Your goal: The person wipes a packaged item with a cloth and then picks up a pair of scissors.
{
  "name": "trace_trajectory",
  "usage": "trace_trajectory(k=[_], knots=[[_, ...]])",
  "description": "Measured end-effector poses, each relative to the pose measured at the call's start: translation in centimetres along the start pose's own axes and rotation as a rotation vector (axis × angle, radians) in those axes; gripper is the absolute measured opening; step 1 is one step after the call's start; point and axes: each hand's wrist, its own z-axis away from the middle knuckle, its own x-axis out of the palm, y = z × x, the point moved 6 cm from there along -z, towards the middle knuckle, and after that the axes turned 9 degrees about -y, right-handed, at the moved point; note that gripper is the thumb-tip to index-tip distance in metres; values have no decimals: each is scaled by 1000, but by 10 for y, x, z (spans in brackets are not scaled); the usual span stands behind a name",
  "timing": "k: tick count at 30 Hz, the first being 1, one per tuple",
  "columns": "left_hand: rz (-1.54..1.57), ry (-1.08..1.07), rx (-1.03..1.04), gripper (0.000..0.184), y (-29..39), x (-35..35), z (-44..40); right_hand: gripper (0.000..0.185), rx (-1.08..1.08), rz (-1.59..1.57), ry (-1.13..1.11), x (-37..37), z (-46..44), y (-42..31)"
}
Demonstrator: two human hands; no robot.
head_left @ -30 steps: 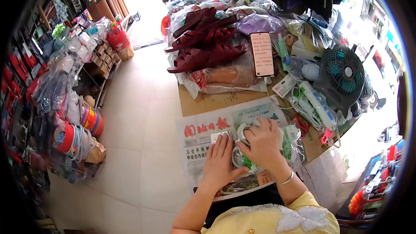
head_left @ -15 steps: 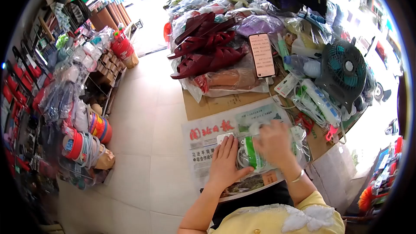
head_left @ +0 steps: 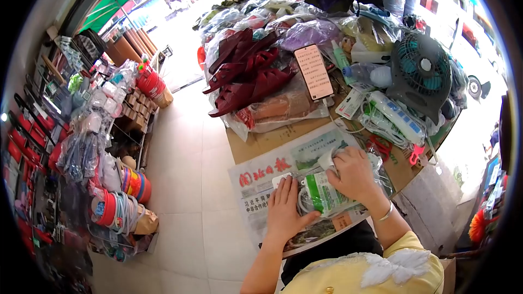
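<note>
On the newspaper lies a clear plastic packet with a green and white label. A coiled white cord shows inside it, and a white piece sticks out at its left; it looks like a packaged power strip. My left hand lies flat over the packet's left end, fingers stretched out and thumb against its lower edge. My right hand is closed on a pale, crumpled cloth and rests on the packet's right part.
Beyond the newspaper are maroon sandals, a lit phone, a plastic bottle and a dark fan. Another packaged power strip lies at the right. Shelves with bundled goods and a red bucket stand left.
My right hand was blurred by motion over the packet and now shows sharply, gripping the cloth. My left hand stays on the packet. The whole view has shifted and tilted slightly.
</note>
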Motion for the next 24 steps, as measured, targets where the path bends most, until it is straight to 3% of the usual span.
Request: trace_trajectory(k=[7, 9, 16, 20, 24], knots=[[-48, -8, 26, 108, -2, 5, 0, 24, -22, 8, -115, 20, -12, -48], [-63, -3, 41, 106, -4, 7, 2, 26, -181, -30, 12, 24, -14, -69], [-42, 12, 50, 102, 1, 3, 1, 25, -203, -103, 61, 13, -7, -51], [-30, 12, 18, 105, 1, 1, 1, 29, 98, 54, -135, 2, 3, 13], [-19, 1, 13, 106, 3, -1, 0, 30, 195, 93, -66, -14, 15, 52]])
